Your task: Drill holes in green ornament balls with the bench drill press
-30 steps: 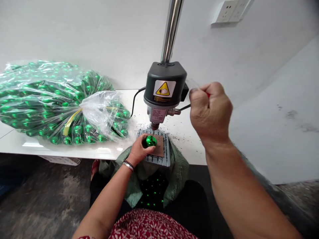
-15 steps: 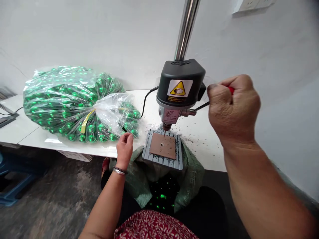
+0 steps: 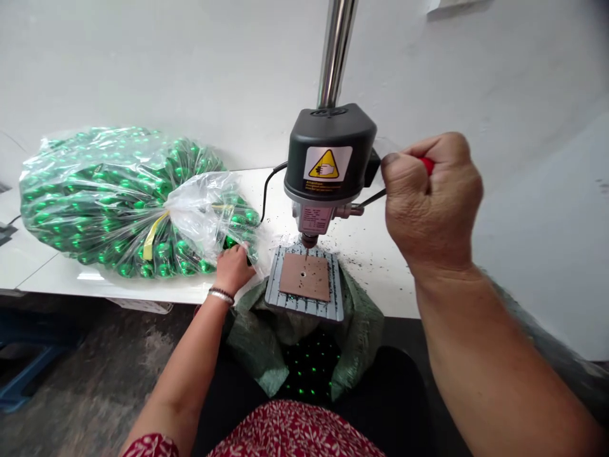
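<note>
Counter [image 3: 385, 279]: it carries the bag and press I work with.
Clear bag [image 3: 104, 197]: left of the press, full of green balls.
Drill press [image 3: 330, 127]: I'd keep its bit [image 3: 307, 252] clear of the brown board [image 3: 311, 285].
Right hand [image 3: 431, 203]: raised, my fist wrapped round the lever [image 3: 373, 198]; best held steady.
Left hand [image 3: 233, 270]: knuckles up, arm stretched forward, at the bag's edge; fingers hidden, I cannot tell its grip.
Green balls [image 3: 250, 217]: I'd pinch one lightly.

The bag [image 3: 114, 203] lies left of the drill press [image 3: 328, 174].
</note>
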`<action>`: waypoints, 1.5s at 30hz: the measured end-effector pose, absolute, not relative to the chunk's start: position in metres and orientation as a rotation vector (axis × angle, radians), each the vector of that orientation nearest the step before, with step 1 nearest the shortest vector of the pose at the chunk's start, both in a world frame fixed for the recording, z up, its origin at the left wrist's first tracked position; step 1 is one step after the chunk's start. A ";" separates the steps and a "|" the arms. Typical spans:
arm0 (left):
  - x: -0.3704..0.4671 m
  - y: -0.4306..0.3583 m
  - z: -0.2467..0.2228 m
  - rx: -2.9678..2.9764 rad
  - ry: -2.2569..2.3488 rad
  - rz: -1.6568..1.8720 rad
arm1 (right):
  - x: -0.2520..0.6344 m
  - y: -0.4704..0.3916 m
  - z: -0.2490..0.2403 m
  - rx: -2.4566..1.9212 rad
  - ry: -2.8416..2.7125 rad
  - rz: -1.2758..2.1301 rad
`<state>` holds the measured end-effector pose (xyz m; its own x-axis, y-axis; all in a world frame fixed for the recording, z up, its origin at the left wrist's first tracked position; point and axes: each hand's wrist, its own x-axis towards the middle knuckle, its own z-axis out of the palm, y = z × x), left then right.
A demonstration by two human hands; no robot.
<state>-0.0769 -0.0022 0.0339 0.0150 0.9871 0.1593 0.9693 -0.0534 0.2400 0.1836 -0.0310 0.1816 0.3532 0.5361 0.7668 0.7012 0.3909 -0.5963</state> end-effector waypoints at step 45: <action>0.006 -0.012 -0.006 1.951 1.342 0.991 | 0.181 -0.039 0.180 -1.213 -1.313 -0.061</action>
